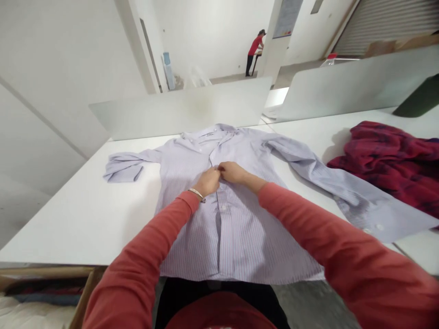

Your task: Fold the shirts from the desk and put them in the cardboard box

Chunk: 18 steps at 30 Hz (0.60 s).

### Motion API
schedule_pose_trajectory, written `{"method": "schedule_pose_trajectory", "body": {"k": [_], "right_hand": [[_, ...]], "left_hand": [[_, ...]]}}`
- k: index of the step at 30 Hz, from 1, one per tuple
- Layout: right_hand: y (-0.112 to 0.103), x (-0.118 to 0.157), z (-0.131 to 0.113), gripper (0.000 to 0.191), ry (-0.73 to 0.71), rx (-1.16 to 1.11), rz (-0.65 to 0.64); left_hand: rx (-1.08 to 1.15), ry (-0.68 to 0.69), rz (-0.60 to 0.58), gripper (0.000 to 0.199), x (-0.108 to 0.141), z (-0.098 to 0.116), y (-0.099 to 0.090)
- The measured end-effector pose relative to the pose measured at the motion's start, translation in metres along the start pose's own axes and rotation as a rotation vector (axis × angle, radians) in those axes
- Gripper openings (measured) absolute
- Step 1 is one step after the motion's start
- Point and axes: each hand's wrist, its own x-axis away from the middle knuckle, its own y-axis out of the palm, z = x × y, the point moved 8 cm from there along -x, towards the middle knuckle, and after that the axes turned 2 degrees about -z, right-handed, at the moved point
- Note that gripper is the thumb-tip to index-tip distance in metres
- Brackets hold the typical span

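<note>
A pale, finely striped long-sleeved shirt (192,228) lies front side up on the white table (78,214), its collar at the far side. My left hand (208,182) and my right hand (233,172) meet at the shirt's front placket, below the collar. Both have their fingers closed on the shirt's front edge, fingertips almost touching. A button shows on the placket just below them. The sleeve on the left is folded back, and the sleeve on the right stretches toward the right edge.
A crumpled red plaid cloth (387,155) lies at the right, with a dark green object (420,98) behind it. Low dividers (240,103) line the table's far edge. An open box (44,272) with cloth stands lower left. A person in red (254,48) bends far off.
</note>
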Motion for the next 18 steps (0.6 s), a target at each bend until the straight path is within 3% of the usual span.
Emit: {"method": "schedule_pose_trajectory", "body": {"k": [6, 18], "right_hand": [[0.016, -0.03, 0.009, 0.034, 0.094, 0.024, -0.042], [0.02, -0.042, 0.012, 0.032, 0.152, 0.061, -0.05]], "left_hand": [[-0.036, -0.187, 0.014, 0.027, -0.014, -0.037, 0.016], [-0.026, -0.217, -0.078, 0.024, -0.028, -0.034, 0.016]]}}
